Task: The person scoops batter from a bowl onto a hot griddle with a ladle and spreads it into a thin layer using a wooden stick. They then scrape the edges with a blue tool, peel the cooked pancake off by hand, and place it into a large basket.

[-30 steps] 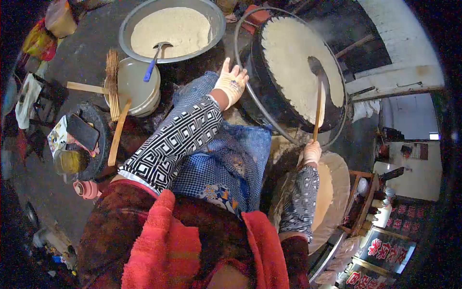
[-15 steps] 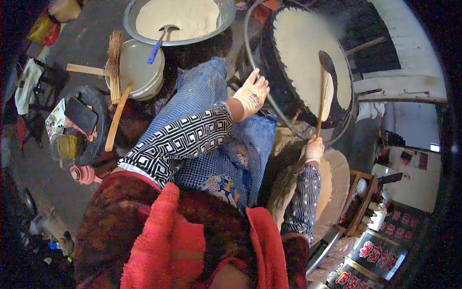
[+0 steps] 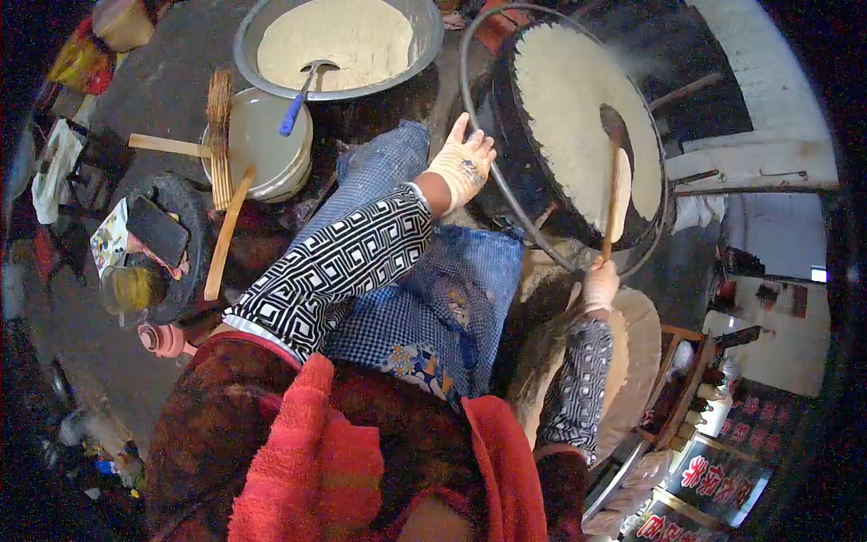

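Observation:
A round dark griddle (image 3: 508,117) is covered by a pale sheet of batter (image 3: 564,99) with a ragged edge and a dark crescent on its right side. Over that side lies a wooden spreader (image 3: 619,200). Its handle end is gripped by my right hand (image 3: 600,285), in a pale glove, at the griddle's near edge. My left hand (image 3: 461,169), also gloved, holds nothing; its fingers are spread just left of the grey hoop (image 3: 517,200) around the griddle.
A wide metal basin (image 3: 246,56) of batter holds a blue-handled ladle (image 3: 293,110). Beside it, a bucket (image 3: 302,167) carries a twig brush (image 3: 219,117) and wooden sticks (image 3: 228,239). A round pale stack (image 3: 637,361) sits below my right forearm. Steam rises past the griddle.
My left hand has drawn back left from the hoop. My right hand has shifted slightly right and nearer with the spreader, whose blade has turned to show more of its pale side.

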`<state>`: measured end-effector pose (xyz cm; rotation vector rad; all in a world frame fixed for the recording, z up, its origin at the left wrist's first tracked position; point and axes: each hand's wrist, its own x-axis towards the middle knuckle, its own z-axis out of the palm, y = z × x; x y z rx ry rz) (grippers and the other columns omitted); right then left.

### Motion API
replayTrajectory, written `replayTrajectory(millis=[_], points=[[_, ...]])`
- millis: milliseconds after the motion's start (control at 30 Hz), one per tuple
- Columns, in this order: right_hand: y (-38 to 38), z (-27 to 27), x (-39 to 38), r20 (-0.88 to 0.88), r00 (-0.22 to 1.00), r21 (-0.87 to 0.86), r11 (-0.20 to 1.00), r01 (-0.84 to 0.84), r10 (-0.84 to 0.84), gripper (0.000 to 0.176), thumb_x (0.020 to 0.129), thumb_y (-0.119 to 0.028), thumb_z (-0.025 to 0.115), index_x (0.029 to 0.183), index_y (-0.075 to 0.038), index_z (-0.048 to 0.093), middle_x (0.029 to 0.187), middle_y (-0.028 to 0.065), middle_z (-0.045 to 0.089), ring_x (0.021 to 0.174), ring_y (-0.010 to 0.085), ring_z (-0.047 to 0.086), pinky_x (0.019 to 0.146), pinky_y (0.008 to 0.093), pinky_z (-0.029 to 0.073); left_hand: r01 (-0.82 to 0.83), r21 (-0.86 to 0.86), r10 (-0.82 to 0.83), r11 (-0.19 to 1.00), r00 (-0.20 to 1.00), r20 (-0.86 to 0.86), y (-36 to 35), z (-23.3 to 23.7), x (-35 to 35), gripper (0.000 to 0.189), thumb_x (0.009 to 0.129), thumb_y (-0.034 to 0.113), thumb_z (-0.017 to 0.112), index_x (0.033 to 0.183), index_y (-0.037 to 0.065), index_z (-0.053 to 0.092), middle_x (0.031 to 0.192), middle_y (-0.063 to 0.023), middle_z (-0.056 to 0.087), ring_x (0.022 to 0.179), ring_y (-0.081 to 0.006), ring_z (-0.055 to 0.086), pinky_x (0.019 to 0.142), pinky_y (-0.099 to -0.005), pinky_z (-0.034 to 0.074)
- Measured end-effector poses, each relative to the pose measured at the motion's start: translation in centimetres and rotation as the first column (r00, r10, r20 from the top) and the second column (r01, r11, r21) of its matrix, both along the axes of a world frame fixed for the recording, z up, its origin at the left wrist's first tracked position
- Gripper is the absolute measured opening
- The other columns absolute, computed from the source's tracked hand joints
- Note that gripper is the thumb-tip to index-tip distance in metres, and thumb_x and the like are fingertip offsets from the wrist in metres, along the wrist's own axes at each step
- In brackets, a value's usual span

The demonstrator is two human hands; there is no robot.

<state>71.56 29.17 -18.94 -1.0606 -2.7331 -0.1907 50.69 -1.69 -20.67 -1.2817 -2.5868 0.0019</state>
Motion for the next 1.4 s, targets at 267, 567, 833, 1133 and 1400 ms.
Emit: replayTrajectory(millis=[267,567,833,1133,1400], points=[[1.5,-1.9,0.4,-0.130,0.990,-0.036,0.998,-0.055,0.050,0.030,0.090,-0.034,0.051,0.077,-0.008,0.056,0.068,0.0237,0.062,0.066,0.0443,0.061,0.059,0.0535,0.047,-0.122,-0.074,0.127,0.990,0.990,0.068,-0.5,1.0,-2.8,0.040,0.093,0.015,0.034,0.130,0.012,0.049,0.141,-0.0028,0.044,0.131,-0.0225,0.039,0.109,-0.0640,0.007],[-0.5,0.3,-0.7,0.028,0.999,-0.139,0.990,0.035,-0.031,0.034,0.092,-0.035,0.046,0.089,-0.003,0.058,0.081,0.0276,0.063,0.081,0.0454,0.061,0.073,0.0536,0.047,-0.147,-0.101,0.160,0.984,0.977,0.139,1.0,4.3,-1.6,0.042,0.085,0.018,0.046,0.123,0.001,0.052,0.132,-0.0135,0.048,0.125,-0.0290,0.043,0.104,-0.0672,0.016],[-0.1,0.3,-1.0,-0.003,1.000,-0.112,0.994,0.016,-0.017,0.038,0.093,-0.037,0.045,0.088,-0.001,0.057,0.081,0.0277,0.063,0.079,0.0453,0.060,0.071,0.0534,0.047,0.159,-0.044,-0.160,0.986,0.987,-0.023,2.4,-0.4,6.1,0.046,0.087,0.019,0.040,0.128,-0.001,0.050,0.136,-0.0142,0.047,0.131,-0.0279,0.037,0.111,-0.0602,0.012],[-1.3,0.8,-0.4,-0.044,0.997,-0.178,0.983,0.051,-0.060,0.033,0.092,-0.033,0.046,0.086,-0.004,0.058,0.084,0.0261,0.064,0.082,0.0446,0.061,0.071,0.0539,0.047,0.124,-0.049,-0.123,0.991,0.992,0.014,1.6,-0.1,3.4,0.043,0.090,0.016,0.033,0.127,0.000,0.049,0.137,-0.0154,0.047,0.132,-0.0284,0.037,0.110,-0.0612,0.008],[0.3,-0.7,-0.7,-0.032,0.995,-0.157,0.983,0.091,-0.098,0.033,0.092,-0.036,0.045,0.089,-0.004,0.055,0.080,0.0264,0.063,0.077,0.0459,0.061,0.069,0.0537,0.048,0.031,-0.051,-0.031,0.998,0.999,-0.010,0.8,-0.1,0.4,0.046,0.086,0.028,0.048,0.126,0.004,0.051,0.135,-0.0105,0.049,0.130,-0.0269,0.040,0.108,-0.0635,0.009]])
